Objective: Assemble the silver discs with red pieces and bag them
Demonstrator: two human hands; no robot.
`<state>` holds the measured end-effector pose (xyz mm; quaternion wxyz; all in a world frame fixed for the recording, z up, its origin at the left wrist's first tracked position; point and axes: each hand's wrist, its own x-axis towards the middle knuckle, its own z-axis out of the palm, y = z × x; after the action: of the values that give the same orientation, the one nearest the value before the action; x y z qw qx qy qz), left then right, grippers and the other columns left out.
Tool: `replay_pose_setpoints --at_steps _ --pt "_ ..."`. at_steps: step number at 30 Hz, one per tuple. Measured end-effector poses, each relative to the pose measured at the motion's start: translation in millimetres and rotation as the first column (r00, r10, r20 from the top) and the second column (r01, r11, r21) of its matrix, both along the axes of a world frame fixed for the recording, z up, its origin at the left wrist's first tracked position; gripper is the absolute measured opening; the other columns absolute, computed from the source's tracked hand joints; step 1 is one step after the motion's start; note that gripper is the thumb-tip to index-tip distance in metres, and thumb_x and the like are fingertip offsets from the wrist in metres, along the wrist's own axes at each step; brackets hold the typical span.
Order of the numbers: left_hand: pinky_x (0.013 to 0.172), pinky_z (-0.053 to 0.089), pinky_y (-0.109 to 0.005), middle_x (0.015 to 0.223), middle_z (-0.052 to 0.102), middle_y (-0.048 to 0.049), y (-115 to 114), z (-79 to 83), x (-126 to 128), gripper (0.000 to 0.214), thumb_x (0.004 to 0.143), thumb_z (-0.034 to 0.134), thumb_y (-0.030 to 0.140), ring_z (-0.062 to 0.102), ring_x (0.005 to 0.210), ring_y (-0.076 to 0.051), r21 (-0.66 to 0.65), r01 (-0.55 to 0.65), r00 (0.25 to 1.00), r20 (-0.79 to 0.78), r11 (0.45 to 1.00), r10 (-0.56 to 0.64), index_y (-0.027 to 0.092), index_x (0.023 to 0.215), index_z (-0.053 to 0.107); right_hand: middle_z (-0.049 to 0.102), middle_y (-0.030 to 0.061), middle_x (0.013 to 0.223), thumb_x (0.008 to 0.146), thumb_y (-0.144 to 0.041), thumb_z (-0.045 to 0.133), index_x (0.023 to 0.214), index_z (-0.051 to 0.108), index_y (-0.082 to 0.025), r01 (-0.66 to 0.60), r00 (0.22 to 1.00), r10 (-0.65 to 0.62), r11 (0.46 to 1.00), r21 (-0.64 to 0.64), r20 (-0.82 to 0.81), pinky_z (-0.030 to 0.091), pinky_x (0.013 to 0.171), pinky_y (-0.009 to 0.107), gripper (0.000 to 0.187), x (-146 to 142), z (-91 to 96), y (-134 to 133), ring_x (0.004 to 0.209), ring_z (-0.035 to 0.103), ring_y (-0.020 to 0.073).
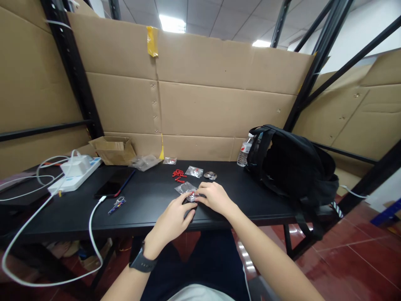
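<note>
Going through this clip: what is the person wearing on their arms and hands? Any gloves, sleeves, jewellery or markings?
No gloves and no rings show on the left hand or the right hand. Both forearms are bare, with no sleeve in view. The left wrist carries a black watch-like band; whether it has a display cannot be told. No markings show.

1. My left hand (pixel 174 218) and right hand (pixel 214 198) are covering a small item (pixel 192 195); I'm not identifying it.
2. The backpack (pixel 293 169) is hiding part of the water bottle (pixel 244 151).
3. The red pieces (pixel 178 174) are showing too small to name.
</note>
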<state>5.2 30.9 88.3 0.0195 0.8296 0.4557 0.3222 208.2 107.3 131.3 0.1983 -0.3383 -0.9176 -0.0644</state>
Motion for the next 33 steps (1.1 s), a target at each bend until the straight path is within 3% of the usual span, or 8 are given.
replay_pose_setpoints --at_steps 5,11,17,20,23,27,30,33 --pt "0.112 0.049 -0.047 0.152 0.050 -0.0091 0 -0.9 1 0.031 0.100 0.050 0.027 0.059 0.129 -0.029 0.013 -0.016 1.000 -0.008 1.000 0.016 0.025 0.121 0.073 0.069 0.0034 0.097 0.103 -0.038 0.053 0.103 0.074 -0.025 0.015 0.997 -0.024 0.993 0.120 0.079 0.036 0.075 0.031 0.025 -5 -6.3 -5 0.087 0.064 0.0170" --pt "0.111 0.049 -0.046 0.150 0.051 -0.0068 0 -3.3 1 0.031 0.100 0.049 0.027 0.060 0.125 -0.028 -0.010 -0.023 1.000 -0.015 1.000 0.023 0.027 0.120 0.073 0.070 0.0077 0.100 0.100 -0.033 0.056 0.103 0.065 -0.018 0.093 0.980 -0.124 0.977 0.190 0.153 0.039 0.079 0.033 0.017 -26 -1.2 5 0.091 0.065 0.0215" --pt "0.112 0.046 -0.046 0.139 0.057 -0.0084 1 -1.8 0 0.026 0.096 0.052 0.021 0.056 0.128 -0.028 0.032 -0.004 0.998 0.055 0.999 0.002 0.026 0.109 0.075 0.069 0.0095 0.108 0.094 -0.038 0.063 0.110 0.060 -0.019 0.171 0.983 -0.175 0.983 0.073 0.055 0.044 0.079 0.031 0.024 -35 9.6 18 0.092 0.067 0.0230" --pt "0.107 0.047 -0.044 0.126 0.061 -0.0076 1 4.1 -2 0.030 0.086 0.051 0.006 0.057 0.122 -0.026 0.035 -0.014 0.992 0.126 0.999 0.009 0.024 0.100 0.070 0.068 0.0061 0.113 0.090 -0.039 0.069 0.113 0.061 -0.022 0.031 0.998 -0.034 0.997 -0.071 -0.047 0.047 0.079 0.029 0.029 -21 9.9 12 0.094 0.066 0.0212" --pt "0.100 0.048 -0.044 0.121 0.062 -0.0068 0 8.7 -4 0.048 0.073 0.047 -0.003 0.057 0.117 -0.025 0.022 -0.076 0.986 0.151 0.997 0.072 0.023 0.111 0.060 0.065 0.0046 0.121 0.097 -0.025 0.056 0.122 0.061 -0.025 -0.160 0.972 0.122 0.970 -0.184 -0.203 0.050 0.088 0.029 0.026 -2 3.0 2 0.103 0.065 0.0180" --pt "0.094 0.046 -0.044 0.124 0.063 -0.0066 0 8.3 -1 0.040 0.084 0.051 0.006 0.057 0.116 -0.027 0.035 -0.178 0.980 0.091 0.983 0.174 0.026 0.117 0.058 0.062 0.0061 0.129 0.088 0.000 0.048 0.128 0.062 -0.026 -0.200 0.948 0.144 0.963 -0.182 -0.282 0.046 0.103 0.035 0.049 14 -13.3 -7 0.118 0.058 0.0193" --pt "0.092 0.044 -0.043 0.118 0.067 -0.0057 1 6.8 2 0.015 0.091 0.056 0.017 0.058 0.114 -0.028 0.062 -0.211 0.977 0.055 0.975 0.208 0.026 0.099 0.064 0.065 0.0059 0.121 0.088 -0.004 0.056 0.113 0.069 -0.025 -0.150 0.955 0.100 0.976 -0.161 -0.280 0.047 0.100 0.038 0.035 16 -21.6 -9 0.110 0.060 0.0206" --pt "0.092 0.043 -0.042 0.108 0.071 -0.0043 1 8.9 2 0.009 0.092 0.057 0.020 0.059 0.111 -0.027 0.041 -0.230 0.972 0.058 0.972 0.227 0.025 0.090 0.064 0.068 0.0048 0.110 0.089 -0.012 0.064 0.095 0.069 -0.023 -0.123 0.943 0.065 0.979 -0.160 -0.326 0.047 0.095 0.037 0.013 19 -22.3 -10 0.102 0.061 0.0199"
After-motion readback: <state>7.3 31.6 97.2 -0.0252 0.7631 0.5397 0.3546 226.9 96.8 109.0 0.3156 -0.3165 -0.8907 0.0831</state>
